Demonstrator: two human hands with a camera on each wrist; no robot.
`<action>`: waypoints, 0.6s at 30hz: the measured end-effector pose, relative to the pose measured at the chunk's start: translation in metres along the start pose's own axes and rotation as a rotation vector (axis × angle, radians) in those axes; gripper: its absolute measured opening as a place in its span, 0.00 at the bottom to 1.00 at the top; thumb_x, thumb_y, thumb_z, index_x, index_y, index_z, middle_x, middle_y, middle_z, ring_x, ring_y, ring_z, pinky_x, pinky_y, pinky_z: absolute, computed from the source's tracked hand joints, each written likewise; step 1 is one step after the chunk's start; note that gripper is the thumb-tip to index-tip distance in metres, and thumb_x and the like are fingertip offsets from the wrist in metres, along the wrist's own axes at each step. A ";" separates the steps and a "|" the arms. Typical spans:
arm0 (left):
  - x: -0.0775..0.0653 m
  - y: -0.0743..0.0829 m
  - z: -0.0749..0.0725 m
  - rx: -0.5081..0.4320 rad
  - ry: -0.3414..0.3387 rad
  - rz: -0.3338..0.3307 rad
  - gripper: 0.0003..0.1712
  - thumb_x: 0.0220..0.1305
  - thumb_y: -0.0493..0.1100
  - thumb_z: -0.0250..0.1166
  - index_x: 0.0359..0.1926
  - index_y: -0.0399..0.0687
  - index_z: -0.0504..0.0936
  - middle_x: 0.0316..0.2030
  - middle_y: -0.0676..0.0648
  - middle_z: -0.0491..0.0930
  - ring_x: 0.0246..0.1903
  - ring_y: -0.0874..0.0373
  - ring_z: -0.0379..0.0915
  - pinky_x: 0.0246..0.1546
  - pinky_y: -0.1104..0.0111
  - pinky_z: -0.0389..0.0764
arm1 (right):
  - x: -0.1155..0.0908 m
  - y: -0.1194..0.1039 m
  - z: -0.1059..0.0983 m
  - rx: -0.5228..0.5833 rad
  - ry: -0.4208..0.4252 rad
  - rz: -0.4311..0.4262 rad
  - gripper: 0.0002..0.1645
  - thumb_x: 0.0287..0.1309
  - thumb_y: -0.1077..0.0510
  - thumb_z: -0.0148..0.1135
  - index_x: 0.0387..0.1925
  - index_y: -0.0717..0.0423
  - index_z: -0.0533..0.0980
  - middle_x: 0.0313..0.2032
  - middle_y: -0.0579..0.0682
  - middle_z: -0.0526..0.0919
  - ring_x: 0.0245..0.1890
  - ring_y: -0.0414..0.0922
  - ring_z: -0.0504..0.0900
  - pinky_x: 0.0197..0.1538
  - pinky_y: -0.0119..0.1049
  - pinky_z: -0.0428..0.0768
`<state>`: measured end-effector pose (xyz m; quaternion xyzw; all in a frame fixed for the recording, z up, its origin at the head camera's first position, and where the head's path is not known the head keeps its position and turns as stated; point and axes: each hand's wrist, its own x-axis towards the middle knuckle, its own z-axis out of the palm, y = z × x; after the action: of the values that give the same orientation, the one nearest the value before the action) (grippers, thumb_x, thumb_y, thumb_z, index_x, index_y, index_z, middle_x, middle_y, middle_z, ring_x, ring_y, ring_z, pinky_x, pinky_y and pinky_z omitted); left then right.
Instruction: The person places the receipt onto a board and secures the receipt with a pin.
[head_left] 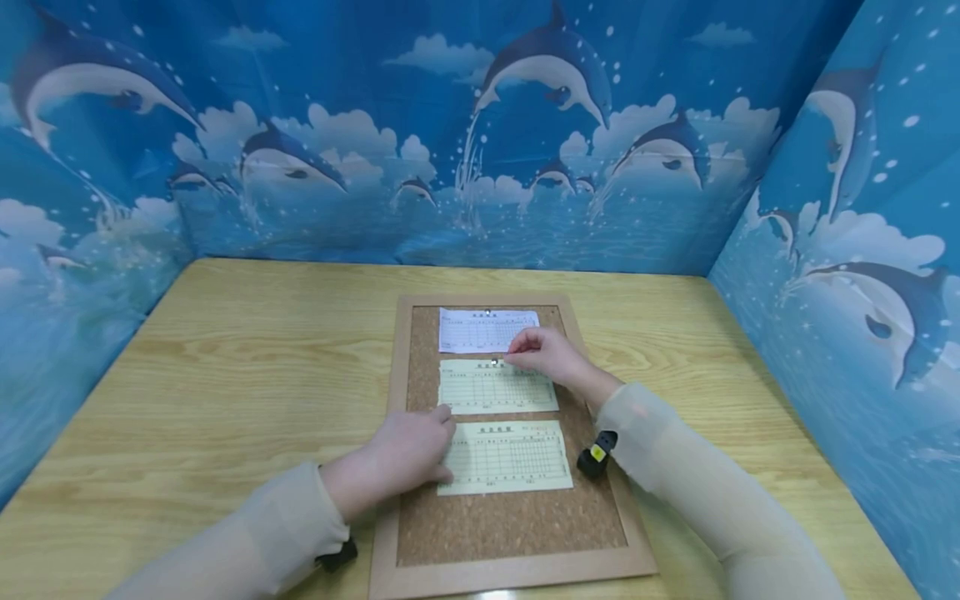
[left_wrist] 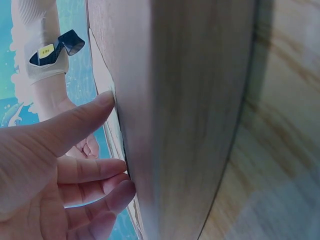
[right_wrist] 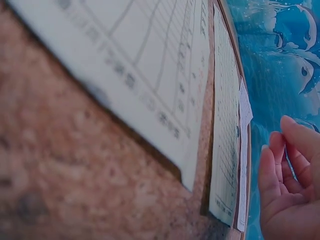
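A framed corkboard (head_left: 510,529) lies on the table with three paper forms in a column. At the top is a pale lilac form (head_left: 472,332); below it sit a middle pale green form (head_left: 495,392) and a lower pale green form (head_left: 510,462). Small shiny pins show at the top edges of the upper two; none can be made out on the lowest. My left hand (head_left: 408,450) touches the lower form's left edge, thumb and fingers spread. My right hand (head_left: 551,357) hovers by the middle form's pin (head_left: 494,362), fingers bent, nothing visible between thumb and fingertips (right_wrist: 274,137).
The wooden table (head_left: 262,350) extends on both sides of the board. A blue dolphin-print curtain (head_left: 360,217) stands along the back and sides. Black wrist devices, such as the right one (head_left: 594,458), sit at both sleeves.
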<state>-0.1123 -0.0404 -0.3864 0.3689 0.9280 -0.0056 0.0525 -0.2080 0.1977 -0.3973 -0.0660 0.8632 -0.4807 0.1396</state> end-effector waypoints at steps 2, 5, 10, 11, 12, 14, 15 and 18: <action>0.000 0.000 0.000 0.001 0.005 0.004 0.33 0.41 0.61 0.73 0.41 0.40 0.81 0.31 0.50 0.74 0.25 0.59 0.73 0.23 0.67 0.77 | 0.000 0.000 0.000 -0.029 -0.010 0.002 0.07 0.56 0.58 0.64 0.33 0.58 0.79 0.31 0.50 0.81 0.32 0.44 0.77 0.37 0.37 0.77; 0.000 0.000 0.000 0.000 0.005 0.004 0.33 0.41 0.61 0.73 0.41 0.40 0.81 0.31 0.50 0.73 0.25 0.59 0.73 0.23 0.67 0.77 | -0.001 0.000 -0.001 -0.070 -0.022 0.013 0.08 0.58 0.56 0.63 0.36 0.56 0.81 0.35 0.48 0.82 0.35 0.43 0.77 0.40 0.37 0.77; 0.000 0.000 0.000 -0.003 -0.006 -0.004 0.33 0.41 0.61 0.73 0.40 0.40 0.81 0.32 0.49 0.74 0.25 0.59 0.73 0.23 0.67 0.77 | -0.002 0.002 -0.003 -0.074 -0.039 0.011 0.10 0.60 0.57 0.60 0.41 0.56 0.82 0.39 0.48 0.82 0.40 0.43 0.78 0.43 0.37 0.77; 0.001 0.000 0.000 -0.002 -0.007 -0.005 0.33 0.41 0.61 0.73 0.40 0.40 0.81 0.32 0.49 0.74 0.25 0.59 0.73 0.23 0.67 0.77 | -0.002 0.002 -0.003 -0.067 -0.041 0.008 0.10 0.60 0.58 0.60 0.41 0.57 0.82 0.39 0.49 0.82 0.40 0.43 0.78 0.44 0.37 0.77; 0.001 0.000 0.000 -0.003 -0.009 -0.007 0.33 0.41 0.61 0.73 0.41 0.40 0.81 0.33 0.49 0.75 0.25 0.58 0.74 0.23 0.67 0.77 | -0.002 0.003 -0.003 -0.057 -0.042 0.006 0.10 0.60 0.59 0.60 0.41 0.57 0.81 0.39 0.49 0.82 0.40 0.43 0.78 0.44 0.37 0.78; 0.001 0.000 0.001 -0.003 -0.013 -0.010 0.33 0.42 0.61 0.72 0.41 0.39 0.81 0.34 0.48 0.75 0.26 0.58 0.74 0.23 0.67 0.78 | -0.002 0.004 -0.003 -0.038 -0.047 -0.001 0.10 0.60 0.60 0.60 0.42 0.58 0.81 0.39 0.50 0.83 0.40 0.43 0.78 0.44 0.36 0.78; 0.001 0.000 0.001 -0.003 -0.014 -0.011 0.34 0.42 0.61 0.72 0.42 0.39 0.81 0.34 0.48 0.75 0.26 0.58 0.74 0.23 0.67 0.78 | -0.002 0.004 -0.003 -0.033 -0.048 0.002 0.10 0.60 0.61 0.60 0.42 0.59 0.81 0.39 0.51 0.83 0.40 0.43 0.79 0.44 0.36 0.78; 0.001 0.000 0.001 -0.005 -0.018 -0.013 0.34 0.42 0.61 0.72 0.42 0.39 0.81 0.34 0.48 0.75 0.26 0.58 0.74 0.23 0.66 0.78 | -0.002 0.005 -0.003 -0.040 -0.045 0.027 0.11 0.59 0.61 0.61 0.43 0.59 0.81 0.40 0.51 0.83 0.40 0.42 0.80 0.44 0.35 0.79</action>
<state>-0.1132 -0.0397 -0.3873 0.3629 0.9298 -0.0069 0.0618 -0.2068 0.2030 -0.3994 -0.0679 0.8699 -0.4600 0.1642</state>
